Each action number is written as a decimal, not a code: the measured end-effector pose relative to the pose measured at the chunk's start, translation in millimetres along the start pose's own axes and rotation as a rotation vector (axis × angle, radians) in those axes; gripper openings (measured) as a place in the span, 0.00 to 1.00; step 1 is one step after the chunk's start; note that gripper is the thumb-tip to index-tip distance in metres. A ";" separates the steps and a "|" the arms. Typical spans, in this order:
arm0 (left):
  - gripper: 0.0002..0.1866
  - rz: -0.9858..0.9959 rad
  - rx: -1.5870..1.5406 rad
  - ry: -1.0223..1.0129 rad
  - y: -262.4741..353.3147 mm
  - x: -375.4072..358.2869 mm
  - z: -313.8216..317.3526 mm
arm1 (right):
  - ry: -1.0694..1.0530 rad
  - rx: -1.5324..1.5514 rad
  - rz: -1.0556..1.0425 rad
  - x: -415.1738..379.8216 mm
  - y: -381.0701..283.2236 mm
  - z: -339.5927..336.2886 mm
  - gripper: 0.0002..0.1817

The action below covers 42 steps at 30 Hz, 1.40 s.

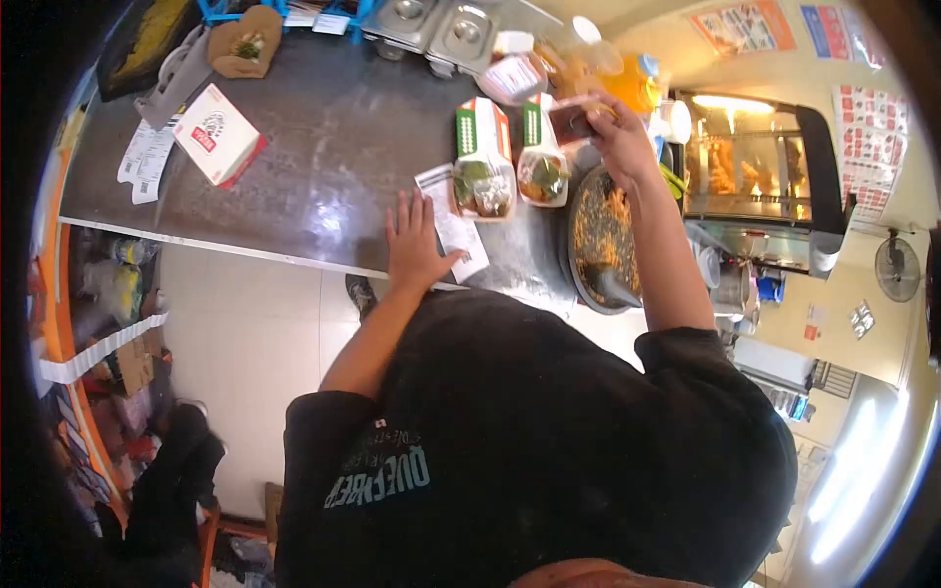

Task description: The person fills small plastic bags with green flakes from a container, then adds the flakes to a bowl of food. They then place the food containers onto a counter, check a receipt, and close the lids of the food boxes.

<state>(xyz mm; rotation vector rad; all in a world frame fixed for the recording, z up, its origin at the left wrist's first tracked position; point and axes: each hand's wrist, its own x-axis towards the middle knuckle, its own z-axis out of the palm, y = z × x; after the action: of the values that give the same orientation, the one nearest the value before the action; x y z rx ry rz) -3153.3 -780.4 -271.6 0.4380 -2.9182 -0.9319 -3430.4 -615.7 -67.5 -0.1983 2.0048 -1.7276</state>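
Note:
My left hand lies flat with its fingers spread on the metal counter, its thumb over a printed receipt. My right hand is raised at the counter's far right, fingers pinched on a small dark red flat packet; its contents cannot be made out. Just below and left of the packet stands an open food box with green leaf and browned food. Beside it is a larger food box with a green and orange printed flap, holding leaf and something shiny.
A round dark pan with orange crumbs and a scoop sits near my right forearm. Left on the counter are a closed white-and-red box, another receipt and a brown paper tray. Steel containers line the back; a lit food warmer stands right.

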 end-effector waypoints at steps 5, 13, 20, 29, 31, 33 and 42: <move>0.63 -0.008 0.118 0.019 4.8 -1.0 13.9 | 0.119 -0.056 0.125 -15.0 91.6 -74.9 0.18; 0.65 -0.047 0.245 0.008 11.6 0.9 24.3 | 0.149 -0.233 -0.204 16.8 147.1 -112.3 0.18; 0.64 -0.031 0.226 0.075 9.5 -1.1 23.2 | -0.055 -0.483 -0.257 -24.7 145.9 -119.1 0.09; 0.66 0.063 0.165 0.129 -1.8 -5.6 31.2 | -0.654 -0.533 -0.448 -106.3 211.5 5.1 0.07; 0.63 0.055 0.209 0.096 -0.9 -6.1 30.3 | -0.642 -0.551 -0.479 -98.9 221.8 41.9 0.07; 0.61 0.071 0.252 0.068 -3.1 -4.9 31.8 | -0.567 -0.558 -0.559 -88.7 240.6 72.9 0.09; 0.59 0.053 0.191 -0.072 -9.6 14.8 4.9 | -0.326 -0.599 -0.640 -58.7 259.0 95.7 0.09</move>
<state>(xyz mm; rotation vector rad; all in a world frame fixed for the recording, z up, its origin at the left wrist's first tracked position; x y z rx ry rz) -3165.7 -789.4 -281.8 0.3406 -3.0811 -0.6795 -3285.0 -627.3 -309.2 -1.3470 2.2756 -1.2169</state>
